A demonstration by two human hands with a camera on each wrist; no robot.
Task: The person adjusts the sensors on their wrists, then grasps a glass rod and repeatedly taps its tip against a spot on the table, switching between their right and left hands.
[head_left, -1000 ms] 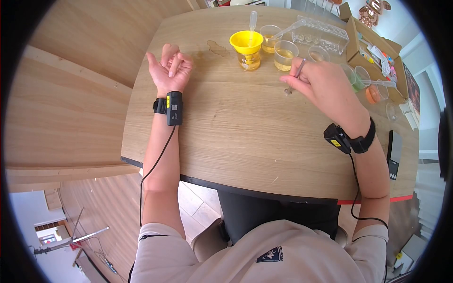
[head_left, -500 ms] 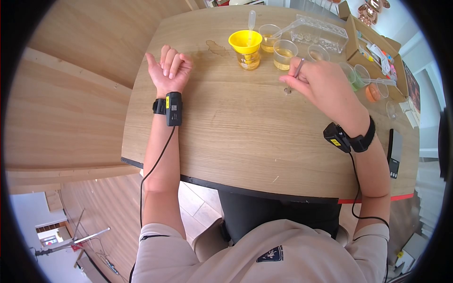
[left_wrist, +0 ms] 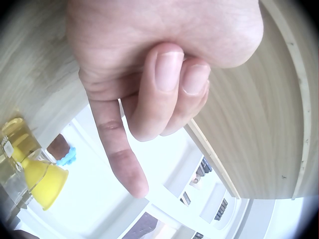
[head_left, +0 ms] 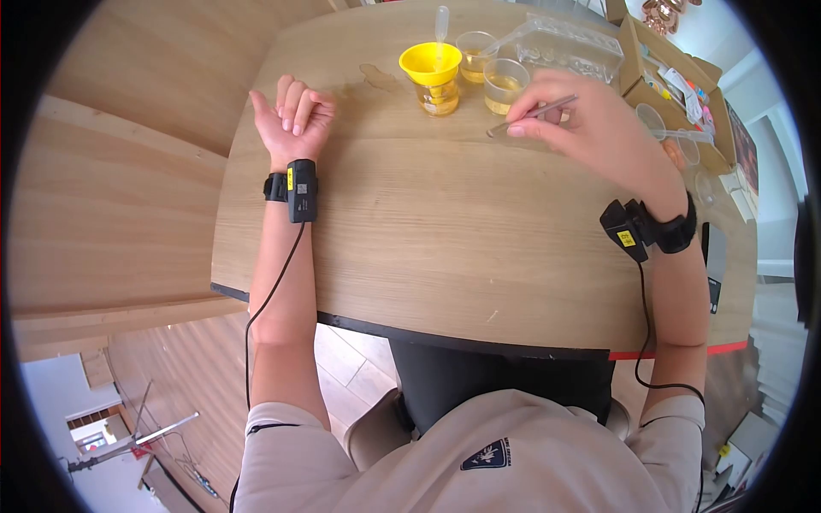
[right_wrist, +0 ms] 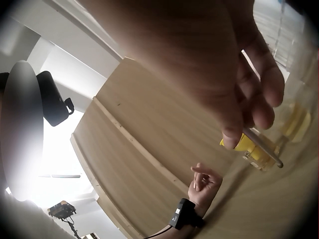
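Observation:
My right hand (head_left: 581,124) pinches a thin grey rod (head_left: 547,108) between thumb and fingers, above the tabletop. The rod slants, its lower tip pointing left; in the right wrist view the rod (right_wrist: 264,147) has a rounded end. Just behind these fingers stands a clear cup (head_left: 503,94) of pale yellow liquid. Palm up at the left, my left hand (head_left: 295,120) holds nothing, and some of its fingers are loosely curled. Between the hands, a yellow funnel (head_left: 430,60) sits in a glass beaker (head_left: 440,100) of amber liquid, with a plastic dropper (head_left: 441,26) standing in it.
Behind the beaker is another cup (head_left: 475,68) of yellow liquid, beside a clear rack (head_left: 571,56). A cardboard box (head_left: 637,90) with tubes and tools stands at the back right. More cups (head_left: 687,150) and a dark flat device (head_left: 713,265) lie rightward. A wet patch (head_left: 378,79) marks the table.
The rod has gone from steep to a flatter slant as my right hand turned and rose a little. My left hand has kept its place, its fingers shifting slightly. The head view has shifted slightly.

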